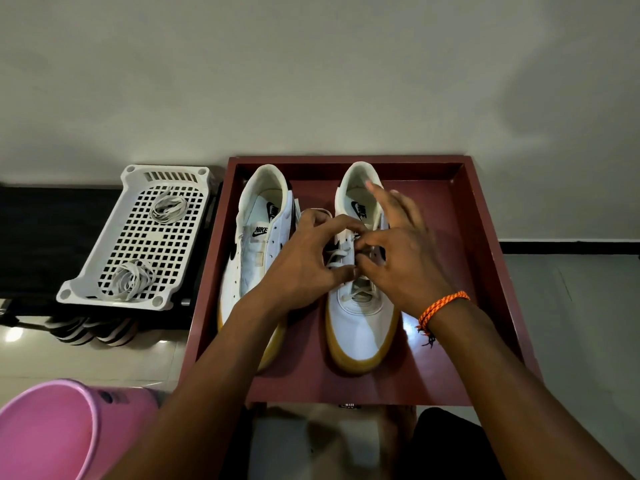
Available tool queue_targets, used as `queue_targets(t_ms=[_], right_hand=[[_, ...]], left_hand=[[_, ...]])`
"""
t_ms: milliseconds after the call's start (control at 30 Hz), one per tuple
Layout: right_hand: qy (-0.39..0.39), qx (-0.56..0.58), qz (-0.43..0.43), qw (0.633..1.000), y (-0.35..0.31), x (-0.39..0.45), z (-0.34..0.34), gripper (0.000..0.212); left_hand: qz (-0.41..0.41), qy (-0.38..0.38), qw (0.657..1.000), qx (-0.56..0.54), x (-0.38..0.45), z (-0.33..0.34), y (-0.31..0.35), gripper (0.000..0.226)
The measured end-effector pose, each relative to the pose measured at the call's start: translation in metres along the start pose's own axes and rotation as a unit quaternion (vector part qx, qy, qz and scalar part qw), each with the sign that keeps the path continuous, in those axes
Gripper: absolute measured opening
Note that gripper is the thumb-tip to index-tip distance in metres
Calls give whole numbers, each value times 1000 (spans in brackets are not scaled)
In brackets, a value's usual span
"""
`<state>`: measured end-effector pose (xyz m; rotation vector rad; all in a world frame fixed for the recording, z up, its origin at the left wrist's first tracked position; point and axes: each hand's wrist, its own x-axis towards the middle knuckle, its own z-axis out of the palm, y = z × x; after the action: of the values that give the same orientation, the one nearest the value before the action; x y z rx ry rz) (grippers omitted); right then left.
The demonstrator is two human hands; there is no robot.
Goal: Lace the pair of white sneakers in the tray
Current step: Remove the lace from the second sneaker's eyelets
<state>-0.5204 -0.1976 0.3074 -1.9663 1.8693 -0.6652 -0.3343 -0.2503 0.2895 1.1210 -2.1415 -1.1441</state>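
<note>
A dark red, shallow, square wooden tray point(485, 244) holds 2 white leather low-top sneakers with yellowish gum soles, side by side, toes toward the person and heel openings toward the wall, so each shoe's long axis runs near to far. The right white sneaker point(360, 327) lies directly under both hands, its eyelet area at the point where the fingertips meet; its toe cap shows below the hands and its heel collar above them. The left hand point(304, 268) comes in from the left with fingers curled, thumb and fingers pinching a flat white shoelace point(337, 258) that crosses the tongue. The right hand point(398, 258), its wrist circled by an orange braided thread bracelet point(441, 306), pinches at the same lace near the upper eyelets with thumb and forefinger, while its other fingers fan out over the shoe's opening, blurred. The lower eyelets already carry lace crossings. The left white sneaker point(256, 244) lies just beside the left hand, unlaced, its tongue exposed. To the left of the tray, a white perforated plastic basket point(104, 271) holds 2 loose bundles of white laces point(131, 278). A pink plastic bucket point(48, 431) sits at the lower left.
</note>
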Motion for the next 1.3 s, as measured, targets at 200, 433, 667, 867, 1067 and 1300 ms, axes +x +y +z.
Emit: queue_targets(t_ms=[200, 433, 667, 867, 1067, 1300], right_hand=[[38, 9, 44, 998, -4, 1, -12, 14], [46, -5, 25, 999, -2, 0, -11, 11], [9, -45, 25, 999, -4, -1, 0, 10], [55, -29, 45, 997, 5, 2, -14, 15], [87, 15, 35, 996, 0, 2, -14, 20], [46, -86, -3, 995, -12, -3, 7, 15]], left_hand=[[-1, 1, 1000, -22, 1, 1, -1, 55], [1, 6, 999, -44, 1, 4, -2, 57], [0, 6, 999, -49, 2, 3, -4, 58], [-1, 11, 999, -43, 2, 3, -1, 56], [-1, 11, 1000, -23, 3, 3, -4, 58], [10, 17, 1000, -24, 1, 5, -6, 65]])
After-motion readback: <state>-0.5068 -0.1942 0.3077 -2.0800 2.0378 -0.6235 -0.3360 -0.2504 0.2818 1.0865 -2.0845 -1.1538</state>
